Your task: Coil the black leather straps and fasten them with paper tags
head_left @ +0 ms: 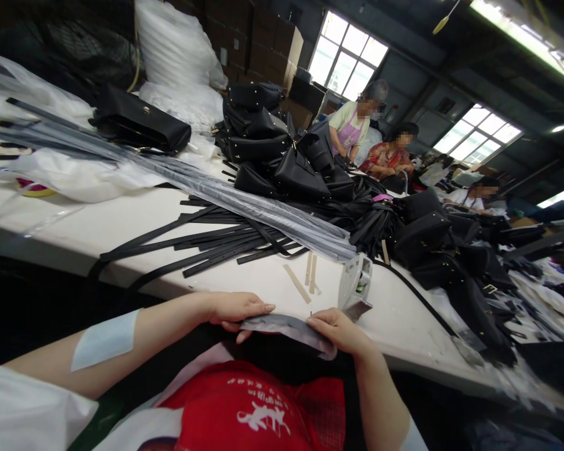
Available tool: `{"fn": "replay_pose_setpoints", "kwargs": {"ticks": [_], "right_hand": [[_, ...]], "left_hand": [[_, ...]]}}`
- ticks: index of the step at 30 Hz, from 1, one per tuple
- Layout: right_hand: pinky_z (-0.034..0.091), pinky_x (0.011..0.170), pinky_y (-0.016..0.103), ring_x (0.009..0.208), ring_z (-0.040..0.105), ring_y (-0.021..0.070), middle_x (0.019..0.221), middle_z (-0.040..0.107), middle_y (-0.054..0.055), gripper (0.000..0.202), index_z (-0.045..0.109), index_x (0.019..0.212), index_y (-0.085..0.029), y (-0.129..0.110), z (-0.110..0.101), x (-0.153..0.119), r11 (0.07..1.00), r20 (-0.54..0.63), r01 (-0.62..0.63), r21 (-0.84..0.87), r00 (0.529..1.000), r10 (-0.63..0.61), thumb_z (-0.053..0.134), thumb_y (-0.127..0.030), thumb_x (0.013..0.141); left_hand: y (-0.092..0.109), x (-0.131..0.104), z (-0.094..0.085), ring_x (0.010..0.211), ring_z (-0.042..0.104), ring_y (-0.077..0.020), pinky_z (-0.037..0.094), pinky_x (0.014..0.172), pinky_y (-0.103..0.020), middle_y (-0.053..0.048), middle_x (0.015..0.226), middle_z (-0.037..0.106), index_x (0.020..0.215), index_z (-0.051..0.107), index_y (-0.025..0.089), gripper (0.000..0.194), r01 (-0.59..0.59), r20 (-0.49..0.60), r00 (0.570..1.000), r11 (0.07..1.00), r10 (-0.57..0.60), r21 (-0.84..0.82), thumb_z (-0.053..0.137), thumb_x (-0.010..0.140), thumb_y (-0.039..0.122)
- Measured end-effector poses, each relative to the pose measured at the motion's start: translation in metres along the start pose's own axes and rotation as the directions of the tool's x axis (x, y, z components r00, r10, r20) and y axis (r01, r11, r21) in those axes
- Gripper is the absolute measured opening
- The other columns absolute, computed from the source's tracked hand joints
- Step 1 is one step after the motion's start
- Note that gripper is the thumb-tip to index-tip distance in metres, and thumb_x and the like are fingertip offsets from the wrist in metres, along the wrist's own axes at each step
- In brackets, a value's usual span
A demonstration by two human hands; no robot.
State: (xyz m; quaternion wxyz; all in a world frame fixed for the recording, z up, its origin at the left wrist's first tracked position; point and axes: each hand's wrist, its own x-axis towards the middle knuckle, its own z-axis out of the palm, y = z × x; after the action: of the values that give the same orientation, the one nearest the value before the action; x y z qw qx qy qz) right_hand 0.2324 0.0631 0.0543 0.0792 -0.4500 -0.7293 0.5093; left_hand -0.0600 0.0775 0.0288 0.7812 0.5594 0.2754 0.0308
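Between my hands, at the table's near edge, is a curved grey strip point(289, 327) with a pale, wrinkled wrapping. My left hand point(242, 310) grips its left end, thumb on top and fingers partly hidden beneath. The right end is pinched by my right hand point(333, 326), thumb and fingers closed on it. Just beyond my right hand a white tape dispenser point(356, 285) stands on the table. Thin beige strips point(297, 284) lie to the left of the dispenser. Black straps point(216, 247) are spread beyond my left hand.
A long bundle of plastic-wrapped strips point(244, 200) crosses the white table point(136, 275). Behind it are piled black bags point(301, 172), with more bags point(460, 294) at the right and one bag point(138, 122) at the left. Several people work farther back.
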Motion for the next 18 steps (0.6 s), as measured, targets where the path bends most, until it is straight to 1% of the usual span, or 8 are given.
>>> {"fn": "replay_pose_setpoints", "kwargs": {"ticks": [2, 4, 8, 10, 12, 15, 17, 18], "right_hand": [[0.027, 0.051, 0.022, 0.056, 0.033, 0.0090, 0.058, 0.038, -0.003, 0.047, 0.053, 0.062, -0.014, -0.001, 0.002, 0.001, 1.000, -0.017, -0.002, -0.030, 1.000, 0.002, 0.046, -0.051, 0.091], [0.028, 0.051, 0.022, 0.055, 0.035, 0.0094, 0.058, 0.042, -0.003, 0.046, 0.057, 0.063, -0.014, -0.003, 0.004, 0.004, 0.998, -0.009, -0.003, -0.061, 1.000, 0.003, 0.046, -0.050, 0.091], [0.032, 0.053, 0.021, 0.055, 0.042, 0.0101, 0.058, 0.049, -0.002, 0.041, 0.062, 0.066, -0.014, -0.005, 0.008, 0.011, 0.995, -0.039, 0.022, -0.098, 0.999, -0.026, 0.048, -0.045, 0.090], [0.032, 0.053, 0.021, 0.055, 0.041, 0.0097, 0.056, 0.047, -0.003, 0.039, 0.061, 0.064, -0.014, -0.005, 0.008, 0.013, 0.993, -0.069, 0.036, -0.110, 0.997, -0.043, 0.049, -0.042, 0.090], [0.030, 0.051, 0.020, 0.053, 0.038, 0.0089, 0.054, 0.044, -0.004, 0.037, 0.061, 0.063, -0.014, -0.004, 0.007, 0.012, 0.994, -0.101, 0.021, -0.110, 0.994, -0.032, 0.051, -0.039, 0.089], [0.031, 0.051, 0.019, 0.053, 0.040, 0.0081, 0.055, 0.047, -0.006, 0.030, 0.065, 0.070, -0.014, -0.004, 0.006, 0.010, 0.994, -0.130, -0.019, -0.104, 0.992, 0.005, 0.054, -0.036, 0.087], [0.034, 0.054, 0.017, 0.057, 0.046, 0.0082, 0.059, 0.052, -0.006, 0.025, 0.069, 0.078, -0.015, -0.005, 0.004, 0.012, 0.990, -0.120, -0.027, -0.139, 0.993, 0.010, 0.057, -0.035, 0.087], [0.036, 0.057, 0.016, 0.061, 0.050, 0.0083, 0.062, 0.055, -0.006, 0.023, 0.069, 0.081, -0.015, -0.005, 0.002, 0.015, 0.986, -0.114, -0.034, -0.161, 0.993, 0.015, 0.058, -0.035, 0.086]], "left_hand": [[0.001, 0.002, 0.003, 0.024, 0.022, -0.0067, 0.006, 0.026, -0.023, 0.001, 0.043, 0.056, 0.079, 0.057, 0.016, 0.057, -0.002, -0.045, 0.999, 1.000, 0.002, -0.002, 0.044, 0.083, 0.072], [0.003, 0.004, 0.005, 0.024, 0.022, -0.0067, 0.006, 0.026, -0.024, 0.000, 0.044, 0.058, 0.083, 0.060, 0.015, 0.060, 0.009, -0.076, 0.997, 1.000, -0.010, -0.005, 0.047, 0.080, 0.073], [0.008, 0.008, 0.008, 0.025, 0.020, -0.0068, 0.006, 0.027, -0.025, -0.001, 0.045, 0.058, 0.085, 0.064, 0.012, 0.064, 0.010, -0.103, 0.995, 1.000, -0.011, -0.008, 0.047, 0.079, 0.074], [0.009, 0.009, 0.010, 0.027, 0.021, -0.0067, 0.006, 0.028, -0.025, 0.000, 0.046, 0.058, 0.085, 0.065, 0.012, 0.064, 0.001, -0.108, 0.994, 1.000, -0.001, 0.007, 0.048, 0.079, 0.074], [0.007, 0.010, 0.014, 0.028, 0.022, -0.0066, 0.008, 0.029, -0.024, 0.001, 0.046, 0.057, 0.082, 0.063, 0.014, 0.061, 0.027, -0.107, 0.994, 0.999, -0.024, 0.032, 0.053, 0.076, 0.073], [0.001, 0.017, 0.015, 0.032, 0.028, -0.0060, 0.013, 0.032, -0.022, 0.002, 0.049, 0.057, 0.075, 0.059, 0.017, 0.060, 0.124, -0.101, 0.988, 0.989, -0.115, 0.080, 0.061, 0.066, 0.076], [0.001, 0.024, 0.011, 0.038, 0.038, -0.0082, 0.020, 0.034, -0.020, 0.001, 0.052, 0.058, 0.073, 0.057, 0.019, 0.066, 0.117, -0.120, 0.987, 0.986, -0.103, 0.117, 0.061, 0.058, 0.083], [0.003, 0.026, 0.009, 0.043, 0.045, -0.0107, 0.025, 0.035, -0.020, 0.001, 0.054, 0.058, 0.071, 0.056, 0.020, 0.067, 0.128, -0.101, 0.988, 0.979, -0.113, 0.158, 0.062, 0.053, 0.084]]}}
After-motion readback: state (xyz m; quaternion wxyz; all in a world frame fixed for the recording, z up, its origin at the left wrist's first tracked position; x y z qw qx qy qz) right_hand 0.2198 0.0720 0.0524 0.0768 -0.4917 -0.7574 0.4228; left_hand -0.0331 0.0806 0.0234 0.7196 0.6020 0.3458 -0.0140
